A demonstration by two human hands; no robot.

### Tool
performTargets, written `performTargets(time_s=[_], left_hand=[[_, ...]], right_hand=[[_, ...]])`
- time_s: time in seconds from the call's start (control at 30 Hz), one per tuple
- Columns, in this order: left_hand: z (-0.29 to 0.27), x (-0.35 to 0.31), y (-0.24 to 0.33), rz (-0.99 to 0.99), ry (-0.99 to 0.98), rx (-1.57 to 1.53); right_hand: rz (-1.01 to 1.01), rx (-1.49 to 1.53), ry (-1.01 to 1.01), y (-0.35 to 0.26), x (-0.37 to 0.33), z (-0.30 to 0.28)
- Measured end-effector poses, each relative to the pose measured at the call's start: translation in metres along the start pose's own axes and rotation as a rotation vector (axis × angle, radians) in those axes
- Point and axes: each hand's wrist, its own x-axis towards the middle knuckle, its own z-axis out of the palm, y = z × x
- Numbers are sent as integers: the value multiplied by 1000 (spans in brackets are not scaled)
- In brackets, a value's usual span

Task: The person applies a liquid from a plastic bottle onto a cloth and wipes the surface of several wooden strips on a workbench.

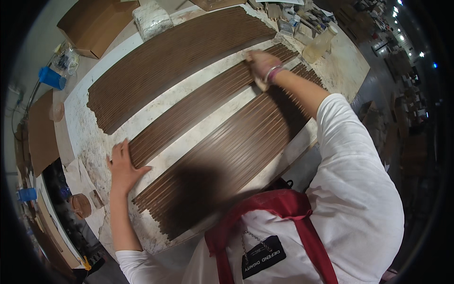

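Observation:
Three groups of long, thin brown strips lie side by side on a pale, stained work table (pixel 90 156). At the left end of the middle group (pixel 189 106), my left hand (pixel 125 165) rests open, its fingers spread around the strip ends. My right hand (pixel 264 65), slightly blurred, presses down near that group's right end. It is closed on a pale rag (pixel 261 85), which shows in part below the palm. The wide far group (pixel 179 59) and the near group (pixel 236 142) lie apart from both hands. A dark shadow falls across the near group.
A pale bottle (pixel 320 45) stands at the table's far right, beside a clutter of small blocks and tools. An open cardboard box (pixel 94 28) and a white wrapped bundle (pixel 152 20) sit at the back. A blue cup (pixel 52 78) and a round brown container (pixel 80 206) are at the left.

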Motion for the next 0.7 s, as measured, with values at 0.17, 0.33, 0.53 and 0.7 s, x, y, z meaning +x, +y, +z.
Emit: performTargets(time_s=[0.17,0.33,0.53,0.7], left_hand=[[19,80,134,203,62,-90],[30,84,145,187,206,-56],[27,85,149,158,189,-38],[29,83,146,133,186,-61]], right_hand=[[-488,-40,6,-132,-47,60],[-75,194,129,13,18,18],[-498,-121,-69,-90,-22,40],[-203,-247,-50,22,22,-8]])
